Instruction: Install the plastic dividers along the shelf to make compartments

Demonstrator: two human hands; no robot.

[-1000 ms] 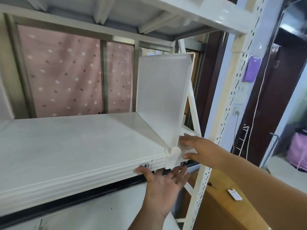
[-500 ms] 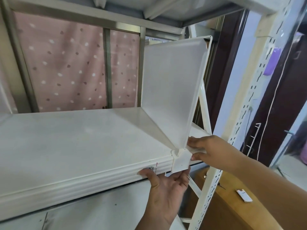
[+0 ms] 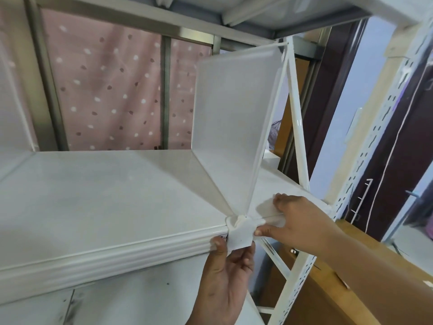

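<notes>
A translucent white plastic divider (image 3: 234,118) stands upright on the white shelf (image 3: 105,195), near its right end. Its front clip (image 3: 241,233) hangs over the shelf's ribbed front lip. My left hand (image 3: 225,277) reaches up from below, thumb and fingers pinching the bottom of that clip. My right hand (image 3: 297,221) rests on the shelf just right of the divider, thumb against the clip's right side, fingers spread on the shelf top. Another translucent divider (image 3: 14,118) shows at the far left edge.
A white perforated upright post (image 3: 365,160) and diagonal braces (image 3: 296,118) frame the shelf's right end. The shelf above (image 3: 234,10) sits close overhead. A pink dotted curtain (image 3: 112,90) hangs behind. A wooden cabinet (image 3: 328,289) is below right.
My view has moved closer and lower. My left hand has closed its thumb and fingers onto the clip's lower edge. My right hand stays beside the divider's base.
</notes>
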